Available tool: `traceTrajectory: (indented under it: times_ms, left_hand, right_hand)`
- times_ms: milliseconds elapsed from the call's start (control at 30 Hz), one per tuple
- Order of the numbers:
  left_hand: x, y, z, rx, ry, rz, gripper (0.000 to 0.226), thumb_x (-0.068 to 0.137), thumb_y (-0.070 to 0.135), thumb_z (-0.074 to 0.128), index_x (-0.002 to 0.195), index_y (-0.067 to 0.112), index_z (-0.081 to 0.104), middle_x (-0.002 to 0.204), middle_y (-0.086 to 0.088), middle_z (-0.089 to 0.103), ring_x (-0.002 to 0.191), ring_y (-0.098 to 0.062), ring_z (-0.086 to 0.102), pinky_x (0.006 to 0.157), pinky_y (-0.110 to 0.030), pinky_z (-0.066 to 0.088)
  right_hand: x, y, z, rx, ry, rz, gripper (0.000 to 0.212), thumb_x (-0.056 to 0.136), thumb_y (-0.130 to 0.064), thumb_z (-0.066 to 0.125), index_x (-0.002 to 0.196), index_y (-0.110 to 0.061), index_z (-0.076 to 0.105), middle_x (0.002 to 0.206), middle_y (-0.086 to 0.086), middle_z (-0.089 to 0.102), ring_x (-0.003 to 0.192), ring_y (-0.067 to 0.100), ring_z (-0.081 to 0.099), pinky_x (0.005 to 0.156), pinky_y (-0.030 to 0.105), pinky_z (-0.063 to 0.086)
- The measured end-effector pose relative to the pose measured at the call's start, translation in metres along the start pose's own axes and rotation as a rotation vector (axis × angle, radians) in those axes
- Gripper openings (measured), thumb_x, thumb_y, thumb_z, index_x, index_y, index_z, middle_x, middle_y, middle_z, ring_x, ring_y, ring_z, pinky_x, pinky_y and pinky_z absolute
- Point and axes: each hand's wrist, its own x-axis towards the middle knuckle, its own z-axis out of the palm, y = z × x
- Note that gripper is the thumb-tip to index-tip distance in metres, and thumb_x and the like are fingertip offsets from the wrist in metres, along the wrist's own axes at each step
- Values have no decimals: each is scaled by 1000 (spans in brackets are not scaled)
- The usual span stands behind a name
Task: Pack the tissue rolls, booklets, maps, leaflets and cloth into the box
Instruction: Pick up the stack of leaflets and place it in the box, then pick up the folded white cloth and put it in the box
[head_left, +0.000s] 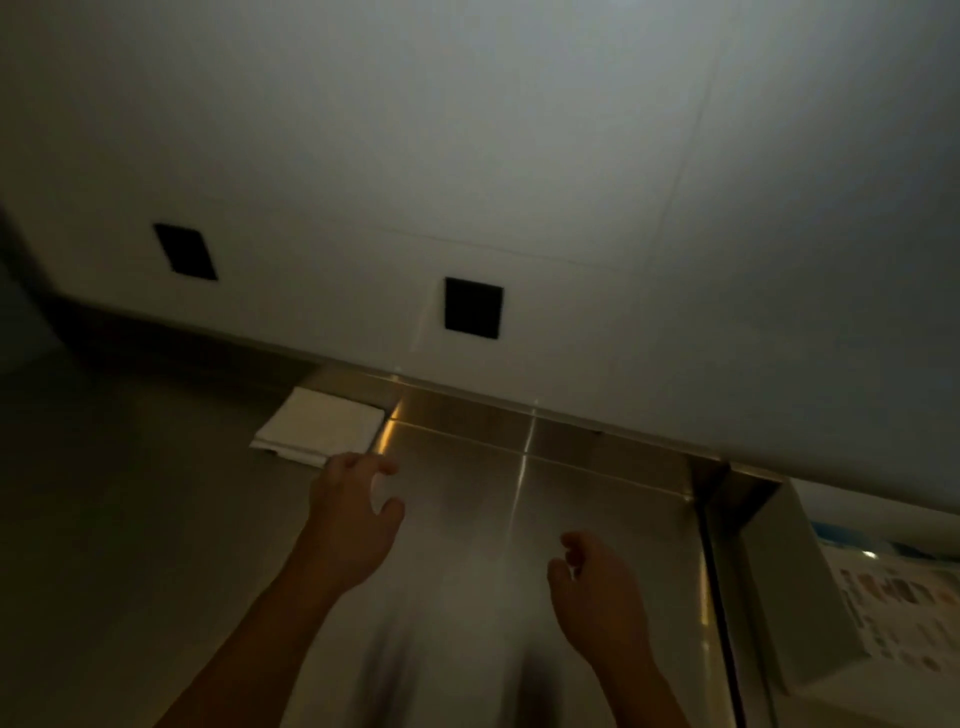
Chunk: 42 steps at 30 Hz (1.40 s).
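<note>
**Two bare hands above a steel worktop, a folded white cloth at the back**

A dim scene is shown from above. A smooth, brushed stainless-steel worktop (571, 519) is seen, marked with straight seams and streaks of reflected light. At its back left, against the wall, one white folded cloth (322, 428) is laid flat; it is square, soft-looking and matte.

Two hands are held over the metal. The left hand (353, 525) is stretched towards the cloth, its fingers (363, 462) half-curled like a claw, with nothing gripped. The fingertips are placed just beside the cloth's near edge; whether it is touched cannot be told. The right hand (597, 587) is held nearer, well apart from the cloth, its fingers loosely curled and empty.

Behind, a plain white wall (467, 156) is crossed by thin panel lines. Two flat black rectangular plates are set into it, one at the left (185, 252) and one near the middle (473, 307).

At the far right, a pale grey angled panel (779, 571) is seen, with one blurred printed paper sheet (904, 613) bearing small coloured pictures beside it.
</note>
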Motion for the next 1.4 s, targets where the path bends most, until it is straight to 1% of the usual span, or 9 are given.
traceTrajectory:
  times_ms: [133, 400, 633, 833, 1100, 1167, 1267, 1333, 1400]
  left_hand:
    - [13, -44, -42, 192, 92, -18, 35, 78, 9, 66, 113, 13, 61, 130, -15, 46, 120, -33, 45, 103, -35, 33]
    - [87, -130, -90, 405, 39, 71, 42, 80, 20, 65, 121, 19, 56, 139, -15, 41, 129, -34, 34, 105, -42, 32]
    - [174, -216, -126, 473, -109, 146, 46, 84, 27, 57, 129, 24, 47, 145, -10, 33, 136, -28, 26, 109, -43, 28]
    - [224, -265, -134, 449, -233, 125, 41, 86, 30, 54, 126, 31, 45, 146, -3, 31, 137, -23, 24, 110, -41, 28]
    - [243, -307, -128, 378, -377, 50, 42, 90, 30, 52, 131, 32, 43, 154, -2, 18, 143, -23, 14, 116, -42, 22]
    - [246, -314, -127, 376, -396, 33, 40, 91, 31, 50, 131, 33, 42, 154, -1, 18, 143, -22, 14, 116, -42, 23]
    - [251, -317, -125, 343, -411, 10, 39, 92, 30, 50, 130, 32, 43, 153, -1, 20, 142, -21, 16, 115, -41, 26]
    - [251, -314, -122, 290, -413, -5, 38, 91, 29, 52, 128, 31, 45, 152, 0, 22, 141, -21, 18, 114, -40, 29]
    - [248, -309, -119, 236, -396, -16, 37, 90, 27, 55, 126, 31, 47, 151, 0, 24, 140, -21, 21, 113, -40, 31]
  right_hand:
    - [7, -20, 27, 1, -49, 21, 36, 89, -24, 54, 125, -18, 54, 121, 5, 62, 111, 20, 58, 93, 29, 45]
    - [37, -104, 96, -76, -44, 1, 38, 90, -29, 52, 127, -22, 52, 127, 1, 58, 117, 17, 55, 95, 29, 44]
    - [85, -191, 191, -103, -64, 122, 41, 90, -25, 51, 130, -17, 53, 133, 9, 55, 121, 25, 53, 98, 28, 41]
    - [133, -229, 262, -54, -81, 282, 34, 89, -22, 51, 117, -4, 60, 124, 20, 60, 111, 32, 58, 93, 32, 46]
    - [189, -253, 330, -174, -39, 395, 79, 87, -51, 56, 140, 3, 34, 144, 22, 40, 131, 35, 42, 107, 43, 39]
    - [192, -251, 335, -187, -64, 386, 82, 85, -48, 61, 141, 3, 29, 145, 22, 38, 132, 35, 40, 108, 43, 37]
    - [199, -250, 334, -60, -71, 413, 67, 81, -27, 70, 135, 1, 40, 139, 20, 47, 127, 34, 48, 104, 41, 43]
    - [202, -249, 331, 37, -49, 424, 57, 78, -9, 65, 132, -2, 46, 135, 19, 52, 123, 34, 51, 101, 41, 47]
    - [200, -244, 328, 118, -38, 418, 56, 78, -2, 58, 133, -4, 47, 134, 19, 54, 122, 34, 52, 100, 40, 47]
